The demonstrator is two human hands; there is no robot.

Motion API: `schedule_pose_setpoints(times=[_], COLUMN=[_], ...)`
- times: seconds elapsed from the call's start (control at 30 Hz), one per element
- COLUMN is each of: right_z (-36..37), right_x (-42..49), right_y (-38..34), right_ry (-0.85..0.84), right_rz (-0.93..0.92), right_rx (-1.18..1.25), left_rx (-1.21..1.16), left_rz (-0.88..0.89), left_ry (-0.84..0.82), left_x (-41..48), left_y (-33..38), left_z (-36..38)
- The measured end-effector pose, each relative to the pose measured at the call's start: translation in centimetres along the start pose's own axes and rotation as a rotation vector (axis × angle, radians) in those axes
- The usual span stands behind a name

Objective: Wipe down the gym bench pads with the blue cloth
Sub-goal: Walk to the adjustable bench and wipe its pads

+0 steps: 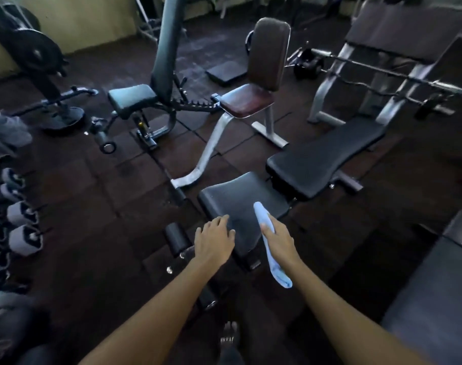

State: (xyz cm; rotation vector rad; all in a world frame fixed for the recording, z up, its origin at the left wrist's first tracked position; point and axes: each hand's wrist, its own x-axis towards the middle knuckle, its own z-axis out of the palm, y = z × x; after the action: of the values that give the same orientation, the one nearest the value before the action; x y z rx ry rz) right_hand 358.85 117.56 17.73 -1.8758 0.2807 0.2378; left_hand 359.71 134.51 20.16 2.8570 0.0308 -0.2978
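Head view: at 6 o'clock, left hand [214, 243] lies flat, fingers relaxed, on the bench seat pad [237, 193]; right hand [277, 241] grips the rolled blue cloth [261, 213], its tip over that pad. Wiping looks barely begun; the bench back pad [322, 159] at 1 o'clock likely awaits.

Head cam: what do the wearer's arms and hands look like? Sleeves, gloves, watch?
Nothing worn shows: left hand and right hand are ungloved, no ring, watch or band that I can make out; left forearm and right forearm are uncovered to the frame's bottom edge, no sleeve in view.
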Motion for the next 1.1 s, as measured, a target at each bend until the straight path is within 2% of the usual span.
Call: schedule_pose_setpoints(times=[0.17,0.27,0.47,0.57,0.77,0.93,1.1], right_z=[-1.2,-1.5,-2.4,-2.7,-3.9,-4.1,-2.0], right_x=[8.2,12.5,20.0,24.0,31.0,36.8,40.6], right_y=[1.5,1.5,0.8,1.1,3.7,9.2,17.9], right_ry=[0.086,0.08,0.057,-0.009,-0.228,-0.378,-0.302], right_rz=[0.154,0.209,0.252,0.252,0.216,0.071,-0.173], right_rx=[-0.102,-0.115,-0.178,-0.251,-0.456,-0.71,-0.95], left_rx=[0.002,-0.01,-0.035,-0.074,-0.201,-0.255,-0.22], left_rz=[0.092,0.131,0.087,0.002,-0.248,-0.465,-0.559], left_ry=[-0.068,-0.1,-0.119,-0.134,-0.13,-0.152,-0.086], left_x=[9.2,14.1,21.5,24.4,27.9,29.3,31.9], left_y=[1.8,2.3,3.3,3.5,4.3,5.1,4.2], left_z=[1.2,1.5,1.6,2.7,8.3,17.2,26.9])
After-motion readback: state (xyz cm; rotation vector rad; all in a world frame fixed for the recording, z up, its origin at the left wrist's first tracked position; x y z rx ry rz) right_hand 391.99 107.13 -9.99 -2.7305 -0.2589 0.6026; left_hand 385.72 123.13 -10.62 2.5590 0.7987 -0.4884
